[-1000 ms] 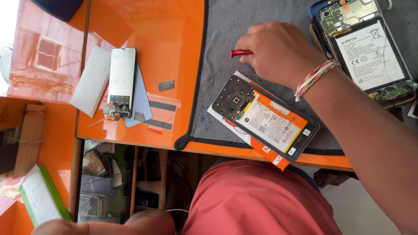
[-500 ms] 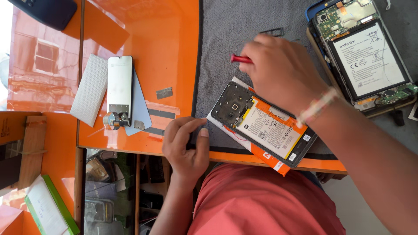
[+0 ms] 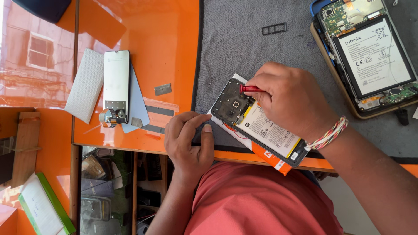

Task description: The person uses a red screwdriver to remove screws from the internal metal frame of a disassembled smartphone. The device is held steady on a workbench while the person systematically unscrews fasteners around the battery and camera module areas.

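Right hand [image 3: 289,100] at centre frame, grip closed around a red-handled screwdriver [image 3: 251,88], tip set down on the dark inner frame of an opened phone [image 3: 261,124]. Phone lying tilted on the grey mat [image 3: 235,39] at the near edge of the orange bench [image 3: 165,43], back cover already off, battery with its white label exposed, an orange-and-white packet tucked beneath and jutting past the lower right corner. Left hand [image 3: 189,146] just left of the phone, fingers curled and pressing the mat beside the phone's lower left corner; nothing visibly held in that grip, though the palm side stays hidden. Judging from the layout: opening stage done, work now at the screws or plate around the camera end, battery and board seemingly not yet lifted out. Upper right of the frame: a second opened phone [image 3: 370,52] in a tan and blue case, board and battery bare, well apart from the hands. Small black rectangular tray frame [image 3: 274,28] near the top of the mat. Left of the frame, on bare orange: a loose display panel [image 3: 116,80] resting over a pale blue sheet, a white textured cloth [image 3: 85,85] beside it, a small metal plate [image 3: 163,89] and strips of tape nearby.
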